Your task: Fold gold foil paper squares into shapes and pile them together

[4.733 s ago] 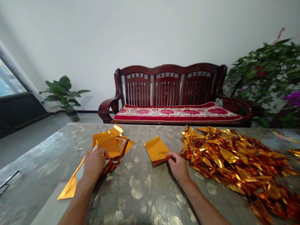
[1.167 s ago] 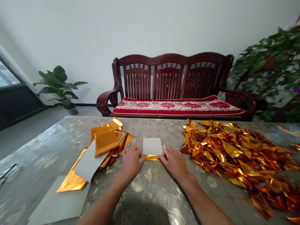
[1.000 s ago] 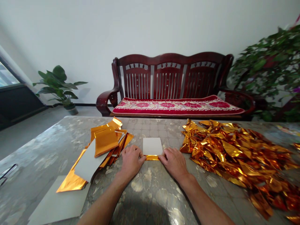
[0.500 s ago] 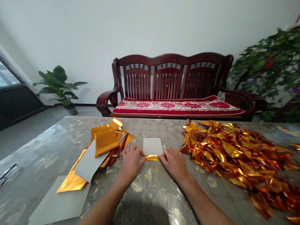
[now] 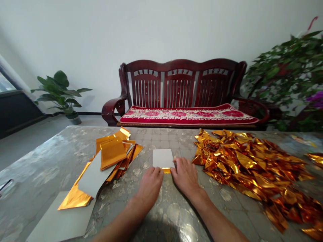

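Observation:
A small sheet of foil paper point(image 5: 162, 157) lies pale side up on the table, its near edge turned over into a narrow gold strip. My left hand point(image 5: 151, 185) covers the left part of that strip, fingers curled together and pressing on the fold. At the strip's right end, my right hand point(image 5: 186, 175) grips the edge, thumb low and fingers bent along the sheet's right side. The fingertips of both hands are partly hidden against the paper.
Left of my hands is a loose stack of gold foil sheets point(image 5: 113, 154), with a larger pale sheet point(image 5: 62, 215) nearer me. A wide heap of folded gold foil pieces point(image 5: 242, 161) covers the right side. Beyond the table point(image 5: 141, 211) stands a wooden bench point(image 5: 180, 82).
My left hand has moved from the sheet's left corner rightward and nearer, onto the gold strip. The right hand stays at the right end. The view has shifted slightly.

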The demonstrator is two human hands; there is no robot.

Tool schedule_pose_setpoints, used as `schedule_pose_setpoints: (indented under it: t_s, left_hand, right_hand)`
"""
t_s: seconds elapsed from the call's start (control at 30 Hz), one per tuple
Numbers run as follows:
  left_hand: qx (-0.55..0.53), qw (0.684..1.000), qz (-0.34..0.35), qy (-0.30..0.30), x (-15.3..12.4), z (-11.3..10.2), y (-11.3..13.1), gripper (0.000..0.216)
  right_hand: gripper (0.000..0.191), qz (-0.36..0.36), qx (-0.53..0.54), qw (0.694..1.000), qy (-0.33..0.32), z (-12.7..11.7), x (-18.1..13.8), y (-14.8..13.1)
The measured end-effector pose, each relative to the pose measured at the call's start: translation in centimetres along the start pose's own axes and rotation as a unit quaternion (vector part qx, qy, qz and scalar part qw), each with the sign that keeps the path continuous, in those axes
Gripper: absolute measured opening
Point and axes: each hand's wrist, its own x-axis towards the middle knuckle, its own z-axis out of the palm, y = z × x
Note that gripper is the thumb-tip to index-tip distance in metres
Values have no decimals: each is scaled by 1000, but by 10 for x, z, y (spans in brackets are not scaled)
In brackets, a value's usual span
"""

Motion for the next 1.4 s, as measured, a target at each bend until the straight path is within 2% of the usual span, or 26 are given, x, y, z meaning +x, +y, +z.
schedule_pose_setpoints:
  t_s: [0.13,0.2,0.43,0.6,0.83,1.0,1.13,1.3,1.4]
  left_hand:
    - [14,1000,7,6,-3,4,9,30]
    - [17,1000,10,13,-4,6,11,32]
    - [31,999,-27,-28,-9,0,12,36]
    - [28,997,-66,-24,-15,-3,6,39]
    - [39,997,-66,-32,-16,-6,3,34]
    - [29,997,-69,8,-16,-5,-3,24]
    - [28,995,-82,44,-12,-2,-7,19]
    - [8,996,-71,55,-9,1,-11,16]
    - [-15,996,-63,67,-7,3,-16,14]
  right_hand:
    - [42,-13,-4,1000,13,4,-3,-12]
    - [44,-21,4,1000,13,8,-3,-15]
    - [41,-35,33,999,1,13,-3,-6]
    - [38,-32,32,999,2,11,-6,5]
    - [33,-42,31,999,6,8,-8,13]
    - [26,-51,90,994,39,4,-6,17]
    - [19,-83,132,987,37,-4,-7,17]
    - [11,-162,110,981,9,-10,-7,14]
    - [10,-178,72,981,-10,-8,-5,12]
